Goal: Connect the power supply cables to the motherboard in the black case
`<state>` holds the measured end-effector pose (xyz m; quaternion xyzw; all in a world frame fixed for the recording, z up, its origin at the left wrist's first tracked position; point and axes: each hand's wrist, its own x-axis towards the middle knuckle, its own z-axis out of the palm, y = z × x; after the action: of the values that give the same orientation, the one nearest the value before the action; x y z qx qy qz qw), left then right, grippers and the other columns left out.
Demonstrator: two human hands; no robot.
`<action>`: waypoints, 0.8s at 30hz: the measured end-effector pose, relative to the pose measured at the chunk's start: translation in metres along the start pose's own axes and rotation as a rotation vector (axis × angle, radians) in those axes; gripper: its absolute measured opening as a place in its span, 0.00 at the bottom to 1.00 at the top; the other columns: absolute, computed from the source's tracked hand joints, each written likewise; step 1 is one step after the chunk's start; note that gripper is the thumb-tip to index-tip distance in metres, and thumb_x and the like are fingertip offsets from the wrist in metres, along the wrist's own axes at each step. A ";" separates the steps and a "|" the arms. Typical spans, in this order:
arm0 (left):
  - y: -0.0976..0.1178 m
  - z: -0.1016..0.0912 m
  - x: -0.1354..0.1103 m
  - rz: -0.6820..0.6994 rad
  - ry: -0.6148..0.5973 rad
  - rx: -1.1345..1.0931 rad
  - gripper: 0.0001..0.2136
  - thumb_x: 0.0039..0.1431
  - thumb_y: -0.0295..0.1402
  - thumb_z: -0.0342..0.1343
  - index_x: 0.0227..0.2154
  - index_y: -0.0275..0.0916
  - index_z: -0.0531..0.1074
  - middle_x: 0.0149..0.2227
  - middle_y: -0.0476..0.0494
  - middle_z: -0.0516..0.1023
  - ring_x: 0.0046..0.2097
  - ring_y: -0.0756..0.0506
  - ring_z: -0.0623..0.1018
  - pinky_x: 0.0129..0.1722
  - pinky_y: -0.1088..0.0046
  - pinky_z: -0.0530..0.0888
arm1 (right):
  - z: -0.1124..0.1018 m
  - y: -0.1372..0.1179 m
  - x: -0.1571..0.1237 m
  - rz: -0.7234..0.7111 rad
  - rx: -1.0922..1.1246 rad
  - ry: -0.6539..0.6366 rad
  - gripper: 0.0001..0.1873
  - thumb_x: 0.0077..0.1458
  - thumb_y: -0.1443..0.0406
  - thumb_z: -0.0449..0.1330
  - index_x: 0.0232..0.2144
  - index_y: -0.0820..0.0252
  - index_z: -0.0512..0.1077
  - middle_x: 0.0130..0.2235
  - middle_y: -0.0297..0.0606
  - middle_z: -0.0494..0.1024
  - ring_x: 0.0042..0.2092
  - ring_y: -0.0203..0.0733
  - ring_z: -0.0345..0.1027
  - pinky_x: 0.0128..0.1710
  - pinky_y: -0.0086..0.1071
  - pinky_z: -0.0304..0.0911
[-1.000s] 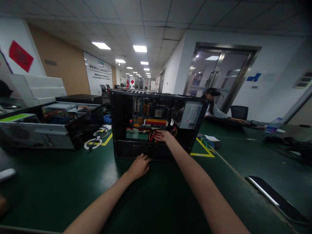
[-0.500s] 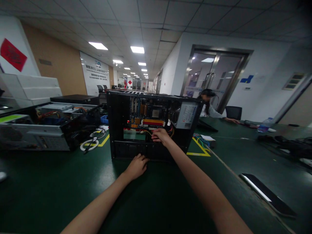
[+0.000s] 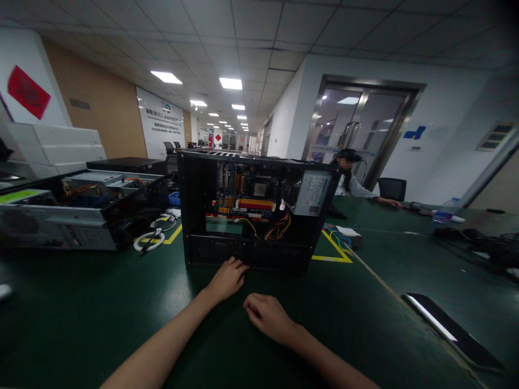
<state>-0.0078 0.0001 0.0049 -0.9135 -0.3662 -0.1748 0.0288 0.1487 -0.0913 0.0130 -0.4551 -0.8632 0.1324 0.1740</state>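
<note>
A black computer case (image 3: pixel 247 254) stands upright in front of me, its open side facing me. Inside sit a motherboard (image 3: pixel 227 183) with red and yellow memory slots, a silver power supply (image 3: pixel 311 192) and a bundle of coloured cables (image 3: pixel 279 227). One thin yellow cable with a white plug hangs loose below the board. My left hand (image 3: pixel 227 278) lies on the table, fingers stretched against the case's lower front edge. Just right of it and nearer me, my right hand (image 3: pixel 270 317) is apart from the case with its fingers curled; what they may hold is hidden.
A second opened computer case (image 3: pixel 81 227) lies at left, near a coiled white cable (image 3: pixel 149 241). White boxes (image 3: pixel 60 146) are stacked behind it. A phone-like dark slab (image 3: pixel 452 329) lies at right. Across the table sits a person (image 3: pixel 352 183) by a water bottle (image 3: pixel 446 209).
My right hand has come out of the case's interior and down towards me, over the table. The cables it was at now show fully. My left hand stays in place.
</note>
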 end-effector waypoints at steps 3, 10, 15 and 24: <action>-0.001 0.001 0.000 0.004 0.003 -0.005 0.15 0.54 0.27 0.47 0.46 0.40 0.65 0.40 0.43 0.69 0.44 0.44 0.66 0.46 0.65 0.63 | 0.006 0.001 -0.002 0.015 -0.053 -0.017 0.07 0.52 0.69 0.49 0.34 0.58 0.65 0.32 0.33 0.69 0.32 0.32 0.62 0.29 0.24 0.53; -0.002 0.001 0.000 0.005 -0.006 -0.014 0.15 0.55 0.27 0.47 0.46 0.39 0.65 0.42 0.43 0.69 0.45 0.44 0.67 0.48 0.64 0.61 | 0.004 -0.004 -0.001 0.007 -0.099 -0.038 0.08 0.54 0.66 0.48 0.37 0.57 0.63 0.35 0.34 0.70 0.37 0.36 0.64 0.34 0.27 0.55; -0.001 -0.001 0.000 0.000 -0.017 -0.020 0.15 0.54 0.27 0.47 0.46 0.39 0.65 0.41 0.42 0.69 0.45 0.43 0.66 0.47 0.65 0.62 | 0.006 -0.004 -0.001 0.016 -0.104 -0.045 0.08 0.53 0.66 0.48 0.37 0.57 0.63 0.36 0.35 0.70 0.38 0.37 0.64 0.35 0.28 0.56; 0.000 -0.001 0.001 -0.008 -0.023 -0.024 0.15 0.54 0.27 0.47 0.46 0.40 0.65 0.41 0.43 0.69 0.45 0.44 0.66 0.48 0.64 0.61 | 0.005 -0.003 0.000 0.014 -0.103 -0.054 0.08 0.53 0.66 0.48 0.37 0.58 0.64 0.36 0.35 0.70 0.38 0.36 0.64 0.36 0.28 0.56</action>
<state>-0.0078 0.0001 0.0064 -0.9143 -0.3680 -0.1686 0.0128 0.1440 -0.0933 0.0099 -0.4658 -0.8700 0.1012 0.1262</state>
